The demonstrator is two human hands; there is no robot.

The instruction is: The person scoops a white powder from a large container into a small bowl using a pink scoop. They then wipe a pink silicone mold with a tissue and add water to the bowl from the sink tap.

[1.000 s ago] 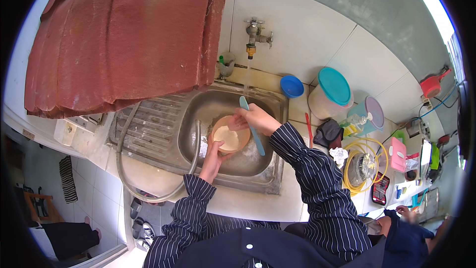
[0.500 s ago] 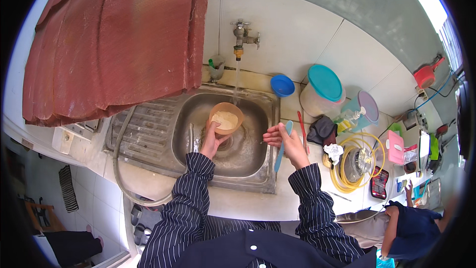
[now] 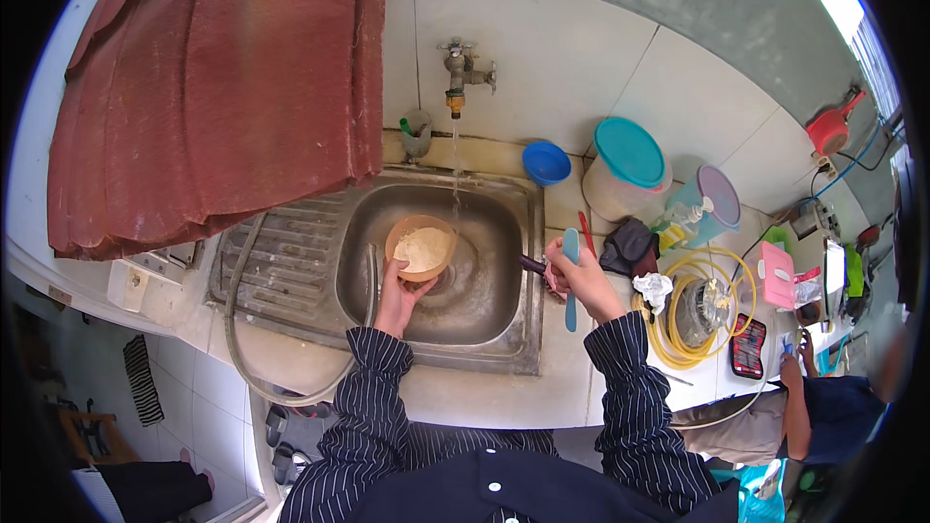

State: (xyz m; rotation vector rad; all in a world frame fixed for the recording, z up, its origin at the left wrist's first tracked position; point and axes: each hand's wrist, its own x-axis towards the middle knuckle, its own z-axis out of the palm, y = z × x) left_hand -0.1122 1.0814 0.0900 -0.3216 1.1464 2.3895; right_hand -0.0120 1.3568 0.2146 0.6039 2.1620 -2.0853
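My left hand (image 3: 396, 302) grips a small orange-tan bowl (image 3: 394, 244) from below and its near side, over the steel sink (image 3: 504, 329). Something pale, possibly flour or batter, lies in the bowl. A thin stream of water (image 3: 456, 169) runs from the tap (image 3: 455, 77) and falls just right of the bowl. My right hand (image 3: 586, 286), at the sink's right edge, is closed around a light-blue spatula-like utensil (image 3: 571, 312). From the same hand a dark purple stick (image 3: 531, 263) with a pink part points over the sink; its kind is unclear.
A grey hose (image 3: 232, 305) loops across the ribbed drainboard. Right of the sink stand a blue bowl (image 3: 546, 165), a turquoise-lidded tub (image 3: 632, 155), a dark cloth (image 3: 628, 250) and a coiled yellow hose (image 3: 668, 334). A red-brown sheet (image 3: 223, 87) hangs upper left. Another person (image 3: 843, 416) is at far right.
My right hand has closed and now also holds the dark purple stick. The blue utensil has shifted right and turned more upright. The bowl has moved slightly left and down in view.
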